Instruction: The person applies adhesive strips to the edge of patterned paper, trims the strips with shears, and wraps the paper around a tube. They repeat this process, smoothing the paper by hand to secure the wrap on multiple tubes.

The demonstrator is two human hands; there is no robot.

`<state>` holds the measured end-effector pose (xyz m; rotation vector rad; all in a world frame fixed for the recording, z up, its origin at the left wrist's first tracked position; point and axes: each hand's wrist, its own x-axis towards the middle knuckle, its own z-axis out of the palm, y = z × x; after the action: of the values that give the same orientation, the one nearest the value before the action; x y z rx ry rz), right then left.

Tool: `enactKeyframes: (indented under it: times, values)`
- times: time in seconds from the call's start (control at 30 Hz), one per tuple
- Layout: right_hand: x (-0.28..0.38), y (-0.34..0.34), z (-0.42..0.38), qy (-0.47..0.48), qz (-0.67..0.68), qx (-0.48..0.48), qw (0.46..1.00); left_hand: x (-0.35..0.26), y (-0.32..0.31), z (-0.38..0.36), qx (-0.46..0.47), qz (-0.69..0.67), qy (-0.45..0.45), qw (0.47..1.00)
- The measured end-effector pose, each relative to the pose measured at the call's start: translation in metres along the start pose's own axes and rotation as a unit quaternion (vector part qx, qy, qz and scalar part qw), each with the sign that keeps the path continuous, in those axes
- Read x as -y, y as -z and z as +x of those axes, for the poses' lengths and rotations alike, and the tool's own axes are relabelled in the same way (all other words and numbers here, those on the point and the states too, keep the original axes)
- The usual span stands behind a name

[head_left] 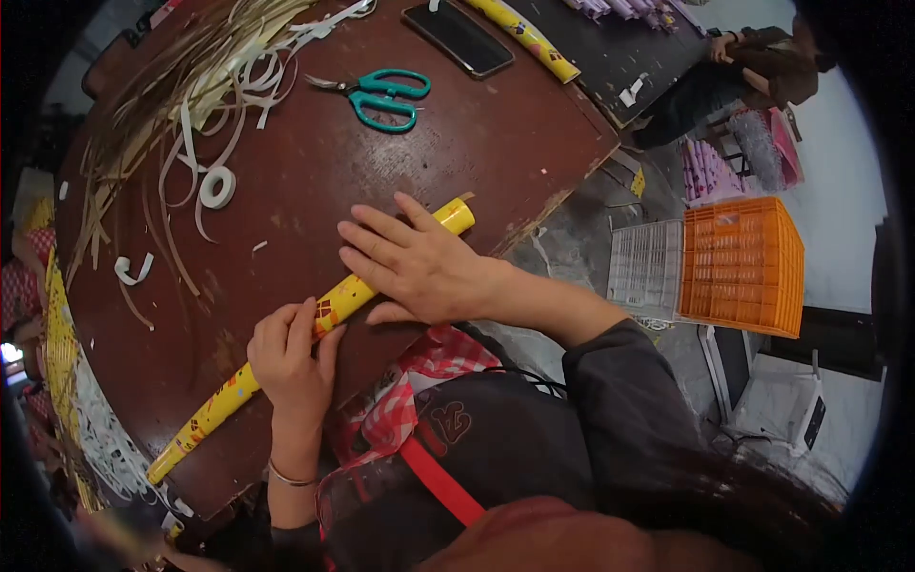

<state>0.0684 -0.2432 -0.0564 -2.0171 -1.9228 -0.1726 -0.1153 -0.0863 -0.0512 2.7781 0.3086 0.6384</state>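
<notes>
A long yellow printed tube [214, 413], wrapped in shiny patterned paper, lies diagonally across the near part of the brown table. My left hand [289, 360] has its fingers curled over the tube's middle, thumb on the near side. Flat on the upper part of the same tube rests my right hand [419, 265], fingers stretched out and spread. The tube's upper end [457, 216] pokes out past the right fingers, with a small brown strip beside it. What lies under the right palm is hidden.
Teal-handled scissors [386, 95], a phone [459, 38] and another yellow tube [529, 40] lie farther back on the table [315, 191]. A roll of white tape [217, 188] sits by tangled strips [181, 86]. Orange crate [739, 262] and seated person [753, 71] are at right.
</notes>
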Motion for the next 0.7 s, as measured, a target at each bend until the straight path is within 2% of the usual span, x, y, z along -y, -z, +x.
enactKeyframes:
  times: [0.17,0.3,0.37,0.47,0.7]
  values:
    - [0.012,0.002,-0.021,0.011,0.020,0.008,1.000,0.002,-0.002,0.000,-0.011,-0.004,0.000,1.000]
    - [0.009,0.005,-0.031,0.088,0.102,-0.007,0.991,0.003,-0.002,-0.001,-0.009,-0.006,0.002,1.000]
    - [-0.001,0.009,-0.026,0.069,0.089,-0.050,0.992,0.002,-0.003,0.000,-0.005,-0.010,0.004,1.000]
    - [-0.014,0.013,-0.013,-0.031,-0.001,-0.034,0.999,0.000,-0.002,0.000,-0.019,-0.004,0.001,1.000]
    - [0.002,0.010,-0.041,-0.047,-0.027,0.032,0.998,0.000,-0.003,-0.001,-0.015,0.006,0.009,1.000]
